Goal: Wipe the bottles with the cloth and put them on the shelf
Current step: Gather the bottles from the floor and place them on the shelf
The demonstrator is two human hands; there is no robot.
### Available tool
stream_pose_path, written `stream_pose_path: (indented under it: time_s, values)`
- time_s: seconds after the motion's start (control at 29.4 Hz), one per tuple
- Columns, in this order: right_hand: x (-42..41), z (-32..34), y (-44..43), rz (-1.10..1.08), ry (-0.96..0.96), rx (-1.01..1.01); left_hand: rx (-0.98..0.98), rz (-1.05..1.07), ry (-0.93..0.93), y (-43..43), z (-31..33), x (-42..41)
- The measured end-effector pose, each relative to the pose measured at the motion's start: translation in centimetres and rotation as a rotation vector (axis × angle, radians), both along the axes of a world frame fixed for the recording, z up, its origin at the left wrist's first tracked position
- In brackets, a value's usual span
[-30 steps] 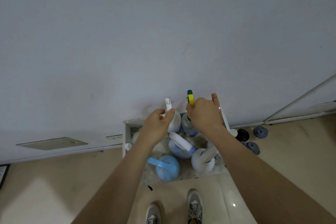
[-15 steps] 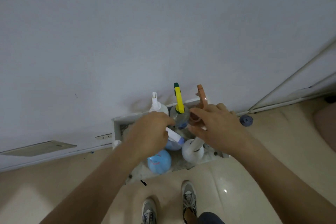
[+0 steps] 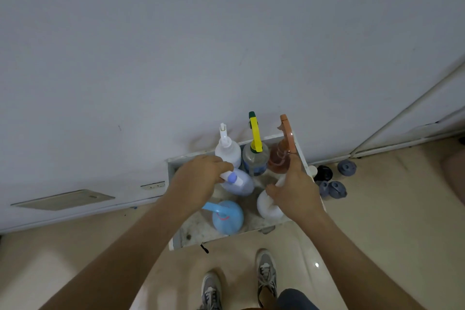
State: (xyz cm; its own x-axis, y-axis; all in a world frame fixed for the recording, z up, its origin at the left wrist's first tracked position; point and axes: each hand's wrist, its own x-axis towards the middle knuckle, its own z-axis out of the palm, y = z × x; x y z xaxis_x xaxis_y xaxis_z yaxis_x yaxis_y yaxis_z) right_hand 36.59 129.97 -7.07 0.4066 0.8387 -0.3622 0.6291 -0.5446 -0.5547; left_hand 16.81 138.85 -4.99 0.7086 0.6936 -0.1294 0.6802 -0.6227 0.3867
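Down at the lower middle of the frame, both my hands have dropped from the back row of bottles to the ones nearer me. A second ago my left hand (image 3: 201, 178) was on the back white bottle (image 3: 227, 152) and my right hand (image 3: 295, 192) covered the yellow bottle (image 3: 255, 158). Half a second ago the right was spread over the orange bottle (image 3: 279, 158). Now those three stand free in a row along the far edge of the shelf (image 3: 193, 230), against the wall (image 3: 226, 45), spray heads pointing up the frame.

The lilac bottle (image 3: 241, 185) sits just below them at the centre, pale and rounded, its white nozzle with a lilac tip poking out to the left. Below it is the blue bottle (image 3: 227, 219) with a light blue trigger, and to the right the front white bottle (image 3: 266, 205). The shelf top is white and grimy.

My left hand comes in from lower left, knuckles up, fingers curled over the lilac bottle's spray head and gripping it. My right hand comes in from lower right, thumb and fingers closed round the front white bottle's neck. Its forefinger stretches up the frame to the orange bottle; whether it touches I cannot tell. Dark caps (image 3: 334, 189) lie on the floor (image 3: 377, 209) right of the shelf, and my shoes (image 3: 266, 273) show at the bottom.
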Motion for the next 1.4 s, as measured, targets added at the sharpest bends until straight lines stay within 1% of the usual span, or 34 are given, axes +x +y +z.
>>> stream_pose_path:
  time_s: [0.07,0.14,0.24,0.34,0.41,0.48,0.61,0.75,0.88,1.02,1.06,1.09,1.16,1.19,1.23,1.29,1.4]
  values:
    - [-0.4,0.5,0.5,0.130,-0.043,0.037,0.030,0.025,-0.045,0.5,0.5,-1.8]
    - [-0.8,1.3,1.1,0.277,-0.077,0.066,0.027,0.166,-0.059,1.0,0.8,-3.5]
    - [-1.1,3.0,2.1,0.479,-0.133,0.049,-0.028,0.434,0.012,2.0,1.1,-5.9]
    - [-1.9,4.9,3.4,0.694,-0.175,0.028,-0.042,0.587,0.080,2.6,1.1,-7.1]
    - [-2.6,5.8,4.4,0.798,-0.238,-0.001,-0.033,0.654,0.074,2.6,0.7,-7.4]
    - [-3.5,6.2,5.5,0.852,-0.256,-0.018,-0.046,0.725,0.045,2.8,0.1,-7.8]
    - [-5.5,6.5,7.5,0.825,-0.182,0.040,-0.104,0.854,-0.029,3.4,-1.1,-8.3]
    - [-8.1,5.8,9.6,0.761,-0.177,0.076,-0.154,0.923,-0.066,3.8,-2.4,-8.1]
    - [-10.3,3.8,11.2,0.658,-0.272,0.085,-0.232,0.967,-0.095,4.1,-3.8,-7.4]
    - [-12.0,0.9,12.3,0.622,-0.349,0.084,-0.311,0.984,-0.173,4.3,-4.4,-7.0]
    - [-12.2,0.2,12.4,0.612,-0.331,0.086,-0.314,0.981,-0.184,4.5,-4.4,-7.0]
    - [-12.3,-0.3,12.6,0.603,-0.274,0.083,-0.307,0.967,-0.180,4.6,-4.4,-7.0]
    - [-12.2,-0.8,12.8,0.594,-0.092,0.041,-0.271,0.930,-0.145,4.7,-4.4,-7.3]
    - [-12.2,-0.8,12.9,0.588,-0.025,0.020,-0.254,0.918,-0.127,4.6,-4.4,-7.4]
    - [-12.0,-0.9,12.9,0.573,0.001,0.014,-0.245,0.912,-0.116,4.6,-4.4,-7.5]
    - [-12.0,-1.3,13.2,0.511,-0.011,0.046,-0.239,0.919,-0.112,4.6,-4.5,-7.5]
    - [-12.8,-1.7,13.6,0.453,-0.081,0.079,-0.255,0.916,-0.141,4.9,-4.6,-7.5]
